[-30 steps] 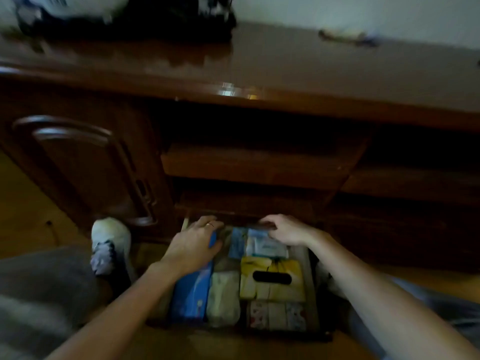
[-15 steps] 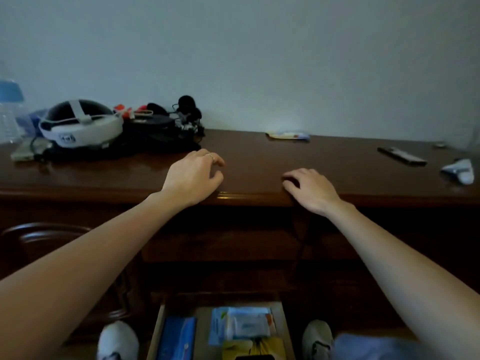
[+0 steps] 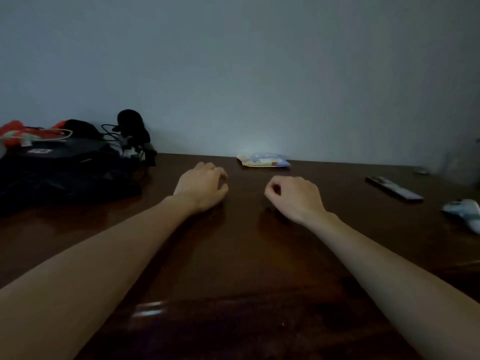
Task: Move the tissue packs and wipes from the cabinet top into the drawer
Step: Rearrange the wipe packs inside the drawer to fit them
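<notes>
Remote [image 3: 393, 189] right of wipes pack [image 3: 263, 160]

Both hands empty w/ curled fingers, left hand [image 3: 201, 187], right hand [image 3: 296, 197], over cabinet top [image 3: 233, 255], wipes pack [image 3: 263, 160] by wall

A heap of dark bags [image 3: 65, 172] lies at the far left, with a red and white thing [image 3: 15, 133] behind it and tangled cables [image 3: 124, 141] beside. At the right lies a slim dark remote [image 3: 393, 189]; nearer the edge, a pale blue-white object [image 3: 465, 211].
</notes>
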Demonstrator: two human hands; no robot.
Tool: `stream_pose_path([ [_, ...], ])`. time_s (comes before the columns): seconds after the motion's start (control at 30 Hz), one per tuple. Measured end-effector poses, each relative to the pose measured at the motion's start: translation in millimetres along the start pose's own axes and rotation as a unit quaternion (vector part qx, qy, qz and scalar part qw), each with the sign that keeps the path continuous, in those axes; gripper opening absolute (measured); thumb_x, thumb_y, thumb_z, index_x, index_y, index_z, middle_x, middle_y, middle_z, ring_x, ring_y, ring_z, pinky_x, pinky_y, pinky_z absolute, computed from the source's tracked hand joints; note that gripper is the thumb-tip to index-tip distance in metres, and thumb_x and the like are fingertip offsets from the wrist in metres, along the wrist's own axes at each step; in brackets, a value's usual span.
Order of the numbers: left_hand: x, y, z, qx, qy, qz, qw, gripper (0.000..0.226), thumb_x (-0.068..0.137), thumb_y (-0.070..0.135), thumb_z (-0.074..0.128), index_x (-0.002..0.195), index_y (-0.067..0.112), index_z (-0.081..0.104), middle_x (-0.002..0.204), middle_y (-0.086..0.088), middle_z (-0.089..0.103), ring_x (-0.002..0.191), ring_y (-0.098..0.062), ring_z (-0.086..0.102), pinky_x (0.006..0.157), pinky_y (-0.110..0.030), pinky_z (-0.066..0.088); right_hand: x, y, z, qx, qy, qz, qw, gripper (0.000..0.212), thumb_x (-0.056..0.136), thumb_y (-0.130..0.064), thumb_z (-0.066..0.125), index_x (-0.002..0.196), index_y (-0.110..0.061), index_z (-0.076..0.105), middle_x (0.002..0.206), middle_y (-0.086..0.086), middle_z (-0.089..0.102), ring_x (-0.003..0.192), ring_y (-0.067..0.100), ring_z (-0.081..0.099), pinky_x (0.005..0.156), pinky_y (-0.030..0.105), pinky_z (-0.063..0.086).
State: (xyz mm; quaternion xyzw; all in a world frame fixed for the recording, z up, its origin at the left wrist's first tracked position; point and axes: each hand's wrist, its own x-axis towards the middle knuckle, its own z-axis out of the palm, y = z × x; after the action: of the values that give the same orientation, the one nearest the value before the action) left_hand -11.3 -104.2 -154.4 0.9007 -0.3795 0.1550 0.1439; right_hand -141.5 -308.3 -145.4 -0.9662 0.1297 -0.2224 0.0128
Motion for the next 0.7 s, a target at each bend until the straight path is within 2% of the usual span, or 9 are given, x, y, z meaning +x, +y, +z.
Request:
stream_pose_path([
  [0.1,23,-11,33,-0.001,-0.019,0.041,0.999,0.052,0.095,0.058,0.043,0.136,0.026,0.053,0.146,-0.001,0.044,0.137,-0.02,0.036,0.111,-0.042,0.034,65,14,30,-0.017,-0.025,0.026,0.999,0.039,0.094,-0.051,0.046,0.129,-0.037,0.056,0.121,-0.007,0.066,0.111,0.02,0.062,0.08,0.038,0.052],
  [0.2,39,-18,47,-0.01,-0.012,0.072,0.997,0.063,0.093,0.067,0.032,0.14,0.028,0.048,0.154,0.001,0.035,0.143,-0.017,0.028,0.116,-0.04,0.025,133,22,56,-0.063,-0.087,0.055,0.993,0.068,0.094,-0.059,0.047,0.153,-0.03,0.031,0.157,0.004,0.037,0.141,0.03,0.037,0.104,0.053,0.043],
  [0.27,41,-21,50,-0.029,-0.016,0.076,0.997,0.066,0.093,0.069,0.028,0.141,0.028,0.047,0.155,0.002,0.034,0.144,-0.016,0.028,0.116,-0.039,0.024,168,23,69,-0.054,-0.139,0.104,0.983,0.084,0.091,-0.071,0.043,0.159,-0.029,0.018,0.167,0.002,0.015,0.152,0.03,0.018,0.113,0.062,0.031],
  [0.3,41,-22,50,-0.041,-0.017,0.071,0.996,0.066,0.093,0.069,0.027,0.142,0.028,0.047,0.155,0.003,0.034,0.143,-0.015,0.028,0.116,-0.038,0.024,181,23,77,-0.044,-0.166,0.127,0.977,0.091,0.087,-0.078,0.04,0.16,-0.029,0.016,0.169,0.001,0.012,0.153,0.029,0.016,0.115,0.063,0.026],
  [0.37,40,-21,49,-0.052,-0.025,0.066,0.996,0.065,0.094,0.067,0.029,0.142,0.027,0.047,0.154,0.003,0.034,0.143,-0.015,0.029,0.116,-0.037,0.024,195,23,95,-0.054,-0.212,0.133,0.967,0.095,0.081,-0.085,0.033,0.159,-0.031,0.024,0.167,0.004,0.021,0.151,0.031,0.024,0.118,0.061,0.02],
  [0.43,42,-21,50,-0.054,-0.031,0.061,0.996,0.064,0.094,0.065,0.034,0.143,0.026,0.046,0.153,0.003,0.035,0.142,-0.015,0.031,0.115,-0.037,0.025,195,21,104,-0.098,-0.197,0.112,0.969,0.09,0.08,-0.086,0.026,0.153,-0.034,0.038,0.16,0.007,0.037,0.145,0.032,0.036,0.117,0.06,0.018],
  [0.53,41,-19,47,-0.059,-0.017,0.05,0.997,0.064,0.093,0.062,0.042,0.144,0.024,0.043,0.151,0.002,0.038,0.139,-0.017,0.035,0.113,-0.038,0.029,184,16,93,-0.166,-0.151,0.057,0.973,0.073,0.088,-0.077,0.021,0.134,-0.033,0.055,0.136,0.008,0.061,0.126,0.028,0.055,0.113,0.06,0.016],
  [0.63,31,-15,37,-0.058,-0.004,0.016,0.998,0.067,0.091,0.057,0.05,0.148,0.022,0.038,0.152,0.0,0.039,0.139,-0.018,0.035,0.113,-0.038,0.031,153,-1,68,-0.224,-0.142,-0.008,0.964,0.065,0.096,-0.067,0.018,0.126,-0.029,0.061,0.122,0.008,0.069,0.117,0.026,0.061,0.118,0.058,0.008],
  [0.7,18,-10,27,-0.061,-0.005,-0.002,0.998,0.073,0.09,0.053,0.053,0.153,0.021,0.03,0.156,-0.002,0.036,0.143,-0.019,0.031,0.115,-0.039,0.028,118,-19,52,-0.209,-0.137,-0.038,0.968,0.06,0.097,-0.065,0.021,0.115,-0.028,0.064,0.111,0.007,0.072,0.11,0.024,0.064,0.119,0.056,0.011],
])
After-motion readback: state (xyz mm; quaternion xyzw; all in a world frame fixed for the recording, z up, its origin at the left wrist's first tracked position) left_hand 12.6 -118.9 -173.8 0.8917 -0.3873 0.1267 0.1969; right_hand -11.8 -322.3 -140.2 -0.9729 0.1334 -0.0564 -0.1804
